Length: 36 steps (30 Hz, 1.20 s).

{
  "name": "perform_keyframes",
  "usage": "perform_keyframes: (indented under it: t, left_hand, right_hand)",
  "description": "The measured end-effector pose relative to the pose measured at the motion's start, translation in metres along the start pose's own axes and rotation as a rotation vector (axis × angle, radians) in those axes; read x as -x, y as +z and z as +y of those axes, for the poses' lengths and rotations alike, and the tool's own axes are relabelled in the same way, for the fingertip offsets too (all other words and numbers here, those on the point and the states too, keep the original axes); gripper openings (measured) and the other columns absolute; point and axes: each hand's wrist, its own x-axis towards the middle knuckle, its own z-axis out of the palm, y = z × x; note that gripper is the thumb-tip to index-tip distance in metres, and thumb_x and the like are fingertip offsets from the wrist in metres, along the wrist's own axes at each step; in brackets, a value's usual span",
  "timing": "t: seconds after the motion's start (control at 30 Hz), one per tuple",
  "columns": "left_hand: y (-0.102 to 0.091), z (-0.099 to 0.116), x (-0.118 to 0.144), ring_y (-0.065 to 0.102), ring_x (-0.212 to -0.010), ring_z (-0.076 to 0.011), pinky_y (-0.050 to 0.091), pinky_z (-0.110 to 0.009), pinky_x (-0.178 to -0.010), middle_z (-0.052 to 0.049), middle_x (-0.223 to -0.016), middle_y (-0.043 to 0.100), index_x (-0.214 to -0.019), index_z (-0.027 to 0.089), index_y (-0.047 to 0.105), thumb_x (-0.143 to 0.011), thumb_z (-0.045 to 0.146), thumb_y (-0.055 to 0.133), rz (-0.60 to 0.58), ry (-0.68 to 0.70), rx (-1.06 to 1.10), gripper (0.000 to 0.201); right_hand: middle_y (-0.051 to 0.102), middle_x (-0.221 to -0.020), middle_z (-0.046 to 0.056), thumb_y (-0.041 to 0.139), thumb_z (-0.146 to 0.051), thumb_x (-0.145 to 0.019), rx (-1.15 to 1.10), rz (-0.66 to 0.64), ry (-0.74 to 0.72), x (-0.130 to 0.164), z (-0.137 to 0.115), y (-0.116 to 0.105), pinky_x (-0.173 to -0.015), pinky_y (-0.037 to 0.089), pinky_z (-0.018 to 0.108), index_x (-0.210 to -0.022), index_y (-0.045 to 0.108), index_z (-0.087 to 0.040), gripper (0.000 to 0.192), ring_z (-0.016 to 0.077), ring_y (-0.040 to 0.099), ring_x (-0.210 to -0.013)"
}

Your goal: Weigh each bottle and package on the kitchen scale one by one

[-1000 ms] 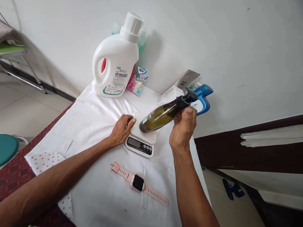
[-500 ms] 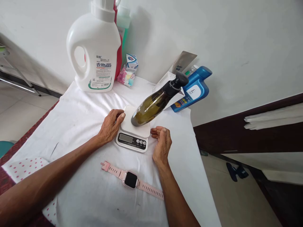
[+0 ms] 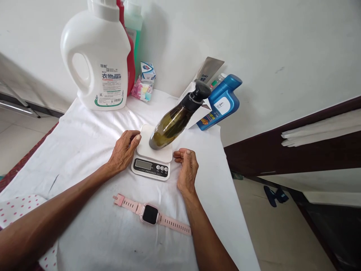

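Observation:
A dark olive bottle (image 3: 172, 124) with a black pump cap stands on the white kitchen scale (image 3: 152, 160), looking tilted in this wide view. My left hand (image 3: 124, 150) rests against the scale's left edge, fingers curled on its corner. To the right of the scale lies my right hand (image 3: 186, 169), fingers loosely apart and holding nothing, close to the scale's side. A pink smartwatch (image 3: 150, 213) lies flat on the white cloth nearer to me.
A big white detergent jug (image 3: 98, 60) stands at the back left beside red and green bottles. Small packets (image 3: 143, 84), a white box and a blue bottle (image 3: 221, 103) lean at the wall. The table's right edge (image 3: 225, 180) drops to the floor.
One second ago my right hand held the bottle by its neck above the scale. It set the bottle down, let go and dropped beside the scale. The view shifted slightly.

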Motion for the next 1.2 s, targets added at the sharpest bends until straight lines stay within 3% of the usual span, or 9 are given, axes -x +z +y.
perform_keyframes:
  t: [0.83, 0.97, 1.07, 1.13, 1.2]
  left_hand:
    - [0.002, -0.004, 0.0, 0.068, -0.111, -0.027, 0.056, -0.048, -0.104, -0.012, -0.12, 0.07, -0.117, 0.02, 0.066, -0.103, 0.063, 0.042, 0.009, -0.009, 0.02, 0.051]
    - [0.002, -0.004, 0.0, 0.069, -0.11, -0.027, 0.056, -0.048, -0.103, -0.012, -0.117, 0.07, -0.115, 0.019, 0.065, -0.103, 0.062, 0.042, 0.015, -0.003, 0.044, 0.05]
    - [0.001, -0.005, 0.0, 0.069, -0.109, -0.0271, 0.056, -0.048, -0.103, -0.012, -0.117, 0.069, -0.115, 0.02, 0.065, -0.103, 0.06, 0.042, 0.007, -0.01, 0.068, 0.049]
    - [0.001, -0.007, 0.0, 0.069, -0.109, -0.0272, 0.056, -0.048, -0.102, -0.013, -0.118, 0.069, -0.115, 0.019, 0.065, -0.102, 0.059, 0.043, 0.007, -0.015, 0.082, 0.048]
    - [0.002, -0.008, 0.0, 0.069, -0.108, -0.0271, 0.056, -0.047, -0.102, -0.013, -0.117, 0.068, -0.115, 0.019, 0.065, -0.102, 0.059, 0.044, 0.011, -0.014, 0.093, 0.047]
  right_hand:
    - [0.072, -0.096, 0.005, 0.049, -0.065, -0.103, 0.018, -0.022, -0.003, 0.003, -0.001, 0.0, -0.083, 0.052, 0.037, -0.098, 0.065, -0.023, 0.045, 0.0221, 0.067, -0.093]
    - [0.07, -0.124, 0.011, 0.054, -0.071, -0.097, -0.028, 0.006, -0.108, -0.001, -0.021, -0.002, -0.097, 0.053, 0.046, -0.12, 0.063, -0.025, 0.053, 0.0289, 0.066, -0.12]
    - [0.063, -0.145, 0.012, 0.062, -0.076, -0.089, -0.062, -0.066, -0.271, -0.014, -0.051, 0.002, -0.115, 0.043, 0.056, -0.136, 0.058, -0.027, 0.067, 0.0336, 0.054, -0.142]
    - [0.06, -0.15, 0.011, 0.072, -0.075, -0.083, -0.081, -0.166, -0.32, -0.025, -0.069, 0.01, -0.119, 0.038, 0.058, -0.139, 0.056, -0.029, 0.074, 0.0347, 0.05, -0.146]
    - [0.064, -0.143, 0.008, 0.081, -0.068, -0.08, -0.105, -0.261, -0.316, -0.034, -0.081, 0.022, -0.117, 0.041, 0.056, -0.136, 0.058, -0.03, 0.071, 0.0338, 0.056, -0.139]
